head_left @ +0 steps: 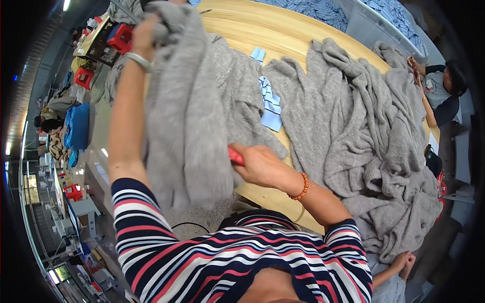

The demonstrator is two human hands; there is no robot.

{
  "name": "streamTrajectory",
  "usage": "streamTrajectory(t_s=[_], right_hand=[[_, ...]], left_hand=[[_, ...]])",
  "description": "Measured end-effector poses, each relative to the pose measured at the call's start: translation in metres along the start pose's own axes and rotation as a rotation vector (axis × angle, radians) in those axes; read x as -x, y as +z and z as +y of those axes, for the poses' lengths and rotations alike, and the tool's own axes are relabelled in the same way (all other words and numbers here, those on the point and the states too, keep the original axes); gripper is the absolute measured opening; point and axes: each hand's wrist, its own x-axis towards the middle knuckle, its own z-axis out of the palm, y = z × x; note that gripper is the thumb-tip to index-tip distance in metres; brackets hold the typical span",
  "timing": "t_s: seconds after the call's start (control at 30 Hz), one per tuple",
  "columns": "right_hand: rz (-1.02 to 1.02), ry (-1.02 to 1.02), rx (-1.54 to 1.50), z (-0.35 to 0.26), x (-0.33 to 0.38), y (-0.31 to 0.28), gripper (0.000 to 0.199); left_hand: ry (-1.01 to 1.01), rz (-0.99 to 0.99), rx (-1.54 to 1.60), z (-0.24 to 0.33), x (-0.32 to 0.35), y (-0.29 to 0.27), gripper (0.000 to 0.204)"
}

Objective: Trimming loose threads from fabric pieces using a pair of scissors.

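Pale wooden worktop [252,30], curved, inside a busy workshop room. Heaped along its right side, a pile [364,131] of grey knits, spilling over the near edge. Just left of the pile, toward the middle, some blue cloths [270,106] lying flat. At the far right edge, another person [444,86], well apart from the work.

Left hand [146,33] raised high over the left edge, fingers closed tight on the top of a grey garment [187,126]. Hanging from there in one long fold, with the lower end close to the near edge. Right hand [257,164] low at the right side of the garment, fingers wrapped around a red tool [235,156]. Only the handle visible, the tip hidden behind the knit, so impossible to tell the kind of tool.

Possible trouble, as a judgement:
- Could catch a loop with the hidden tip and pull a thread, or open a hole, because of working without sight of the tip.
- Could stretch the loose knit out of shape, with all the weight hanging from one grasp.
- Could snag the yarn on the bead bracelet [301,187], very near the fabric.
- Could slip from the left fingers and fall onto the other knits below.
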Motion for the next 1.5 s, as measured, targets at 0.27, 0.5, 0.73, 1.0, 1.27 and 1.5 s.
streamTrajectory(t_s=[0.27,0.5,0.73,1.0,1.27,1.5], right_hand=[[0.211,0.378,0.055,0.051,-0.004,0.013,0.030],[0.370,0.443,0.016,0.095,0.014,0.007,0.026],[0.719,0.604,-0.037,0.114,0.096,-0.025,0.032],[1.209,0.783,-0.084,0.173,0.261,-0.038,0.038],[1.576,0.694,-0.388,0.190,0.386,-0.020,0.034],[1.564,0.788,-0.425,0.199,0.455,-0.003,0.034]], left_hand=[[0.017,-0.159,-0.734,-0.156,0.039,0.074,0.081],[0.118,-0.243,-0.621,-0.127,0.085,0.109,0.066],[0.007,0.049,-0.690,-0.182,-0.010,-0.058,0.057],[0.453,0.150,-0.475,0.052,0.001,0.116,0.047],[1.168,-0.927,-0.188,0.243,0.287,0.515,0.084],[1.344,-0.876,-0.408,0.256,0.397,0.723,0.066]])
